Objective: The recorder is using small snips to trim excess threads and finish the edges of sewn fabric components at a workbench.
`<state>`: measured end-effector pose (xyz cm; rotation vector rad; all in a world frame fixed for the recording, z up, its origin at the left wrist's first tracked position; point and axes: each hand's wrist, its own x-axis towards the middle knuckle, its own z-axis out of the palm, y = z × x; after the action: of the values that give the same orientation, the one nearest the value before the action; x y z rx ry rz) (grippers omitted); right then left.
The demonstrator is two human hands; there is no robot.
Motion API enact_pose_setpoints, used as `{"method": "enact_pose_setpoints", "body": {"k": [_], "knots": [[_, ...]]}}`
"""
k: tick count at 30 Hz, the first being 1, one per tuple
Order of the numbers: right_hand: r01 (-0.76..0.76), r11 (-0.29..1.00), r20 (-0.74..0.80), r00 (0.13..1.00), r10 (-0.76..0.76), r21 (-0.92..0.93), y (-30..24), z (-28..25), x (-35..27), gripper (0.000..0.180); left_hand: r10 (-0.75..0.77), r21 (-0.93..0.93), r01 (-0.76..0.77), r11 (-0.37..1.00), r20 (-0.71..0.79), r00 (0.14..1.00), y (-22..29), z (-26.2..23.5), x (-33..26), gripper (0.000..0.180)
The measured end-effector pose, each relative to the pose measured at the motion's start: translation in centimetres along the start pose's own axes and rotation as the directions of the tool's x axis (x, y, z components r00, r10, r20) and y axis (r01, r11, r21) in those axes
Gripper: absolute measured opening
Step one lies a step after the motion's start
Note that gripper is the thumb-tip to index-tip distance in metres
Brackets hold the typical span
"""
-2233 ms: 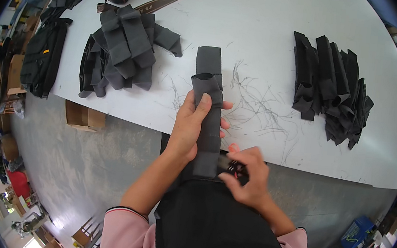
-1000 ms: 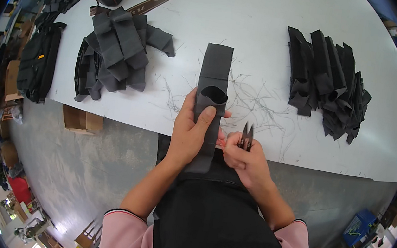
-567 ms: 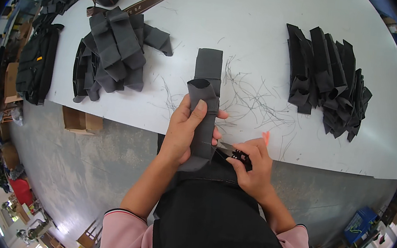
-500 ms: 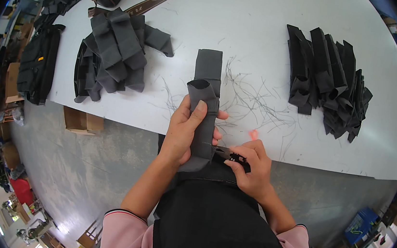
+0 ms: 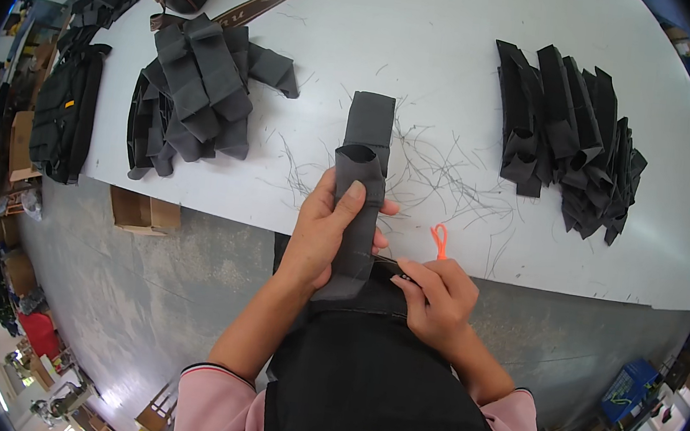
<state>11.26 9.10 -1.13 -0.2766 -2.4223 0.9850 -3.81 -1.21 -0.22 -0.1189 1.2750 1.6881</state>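
Seemingly, this is thread-trimming: the left hand point(image 5: 319, 234) pinches a dark fabric strip point(image 5: 366, 226), its far end jutting past the thumb. The right hand point(image 5: 442, 300) has its fingers curled around small snips point(image 5: 403, 277), an orange loop point(image 5: 441, 249) poking up beyond the knuckles. I'd judge the next cut calls for keeping clear of the left fingertips. Those right fingers cover most of the snips; what their tips touch, I can't tell.
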Motion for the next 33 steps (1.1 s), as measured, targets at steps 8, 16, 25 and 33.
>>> {"method": "enact_pose_setpoints", "body": {"k": [8, 16, 25, 33], "knots": [[-0.060, 0.998, 0.102, 0.993, 0.063, -0.036, -1.0, -1.2, 0.8, 0.032, 0.019, 0.008, -0.019, 1.000, 0.005, 1.000, 0.0, 0.1, 0.0, 0.032], [-0.045, 0.994, 0.247, 0.967, 0.068, -0.097, -1.9, -1.5, 2.3, 0.025, -0.020, -0.021, 0.021, 1.000, 0.040, 0.999, 0.1, 0.0, -0.2, 0.036], [0.004, 0.997, 0.344, 0.939, 0.021, -0.072, -2.3, -0.5, 3.4, 0.030, 0.015, -0.070, -0.009, 0.998, 0.085, 0.996, -0.3, -0.1, -0.3, 0.040], [0.036, 0.996, 0.342, 0.940, -0.005, -0.085, -2.0, 0.3, 3.1, 0.029, 0.011, -0.059, -0.006, 0.998, 0.076, 0.997, -0.4, -0.4, -0.2, 0.042]]}}
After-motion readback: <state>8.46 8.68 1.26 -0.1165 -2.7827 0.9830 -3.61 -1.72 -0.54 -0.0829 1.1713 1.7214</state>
